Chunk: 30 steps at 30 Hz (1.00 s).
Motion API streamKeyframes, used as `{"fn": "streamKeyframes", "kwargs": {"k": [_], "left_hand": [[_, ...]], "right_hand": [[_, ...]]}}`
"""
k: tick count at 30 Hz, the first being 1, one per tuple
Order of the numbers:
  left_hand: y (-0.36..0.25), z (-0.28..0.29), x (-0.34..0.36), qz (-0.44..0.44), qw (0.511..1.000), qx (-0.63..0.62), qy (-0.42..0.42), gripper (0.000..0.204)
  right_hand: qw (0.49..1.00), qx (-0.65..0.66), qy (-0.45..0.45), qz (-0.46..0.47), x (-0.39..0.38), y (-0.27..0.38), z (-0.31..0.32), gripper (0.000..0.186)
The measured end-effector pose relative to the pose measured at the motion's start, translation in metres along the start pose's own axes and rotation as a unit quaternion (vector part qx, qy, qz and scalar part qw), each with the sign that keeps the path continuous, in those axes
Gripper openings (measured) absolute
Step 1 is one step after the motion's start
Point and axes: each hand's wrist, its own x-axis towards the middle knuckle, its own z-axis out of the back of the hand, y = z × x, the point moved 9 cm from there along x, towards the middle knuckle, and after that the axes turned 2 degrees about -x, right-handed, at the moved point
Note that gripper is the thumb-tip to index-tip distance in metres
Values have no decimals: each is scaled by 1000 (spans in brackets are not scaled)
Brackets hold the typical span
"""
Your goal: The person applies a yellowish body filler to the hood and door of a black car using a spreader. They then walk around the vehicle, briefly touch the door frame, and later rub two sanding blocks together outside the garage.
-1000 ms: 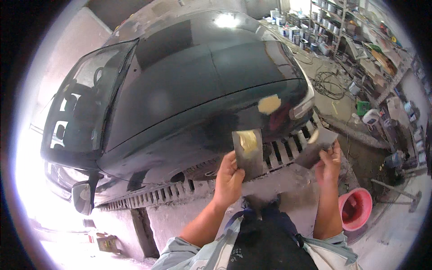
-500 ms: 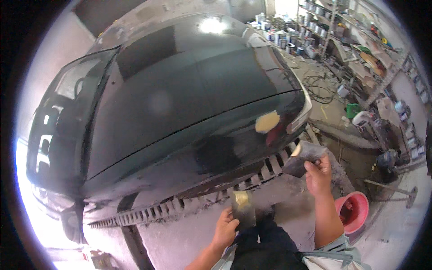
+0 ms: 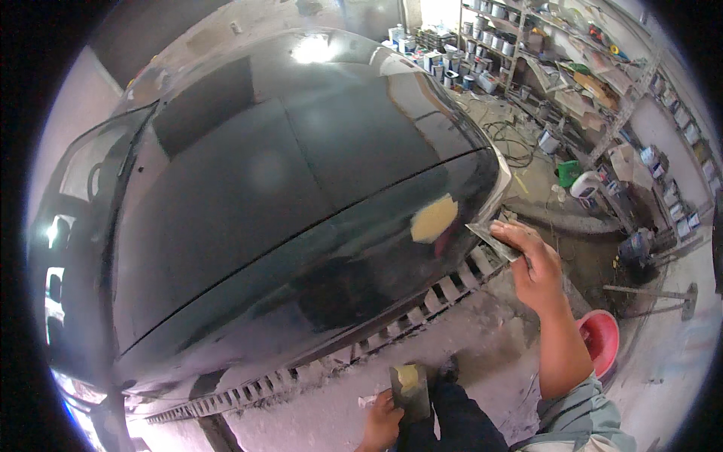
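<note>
- I saw the left hand [image 3: 382, 416] low by the legs [image 3: 467, 418], fingers and thumb pinching a plate [image 3: 419, 403] with yellow putty [image 3: 409, 379] near its upper edge.
- I had the right hand [image 3: 533, 260] gripping a scraper [image 3: 493, 242], its tip near the yellow patch [image 3: 435, 218] on the dark car [image 3: 241, 203]; I couldn't tell whether it touched the bodywork.
- I saw a red bucket [image 3: 606, 343] beside the right forearm [image 3: 561, 339].
- Farther off, cans filled a shelf [image 3: 489, 30].
</note>
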Motion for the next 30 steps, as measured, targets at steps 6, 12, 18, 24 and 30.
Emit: {"fn": "streamKeyframes", "kwargs": {"k": [6,12,18,24,30], "left_hand": [[11,-8,5,-6,1000,8,-17,53],[50,-7,14,24,999,-4,-26,51],[69,-6,14,7,999,22,-30,52],[79,-5,13,33,998,-4,-55,52],[81,-7,14,5,996,-76,-46,53]], "right_hand": [[991,-61,-17,121,17,-3,-15,40],[971,-109,-13,213,22,-5,-43,33],[960,-135,-3,247,19,-9,-64,31],[962,-116,3,247,23,-9,-69,34],[959,-127,19,253,24,-10,-71,38]]}}
